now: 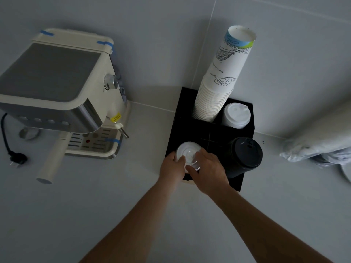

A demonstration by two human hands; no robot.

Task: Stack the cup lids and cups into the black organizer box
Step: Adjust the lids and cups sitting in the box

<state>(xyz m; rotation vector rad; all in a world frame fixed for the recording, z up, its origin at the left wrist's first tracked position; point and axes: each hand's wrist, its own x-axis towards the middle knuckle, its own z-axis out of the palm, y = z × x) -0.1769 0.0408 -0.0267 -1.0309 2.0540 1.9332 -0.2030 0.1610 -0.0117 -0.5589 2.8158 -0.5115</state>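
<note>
The black organizer box (209, 133) stands on the counter against the wall. A tall stack of white paper cups (218, 86) rises from its back left compartment. White lids (236, 115) fill the back right one, and black lids (245, 154) the front right one. At the front left compartment, a stack of clear and white flat lids (187, 151) is held from both sides: my left hand (171, 167) grips its left edge, my right hand (208, 169) its right and front edge. The lower part of that stack is hidden by my fingers.
A cream espresso machine (57, 92) stands at the left with its portafilter handle (53, 160) pointing toward me and a black plug (16, 158) lying on the counter. A plastic-wrapped sleeve (319, 141) and a white plate edge (346, 171) lie at the right.
</note>
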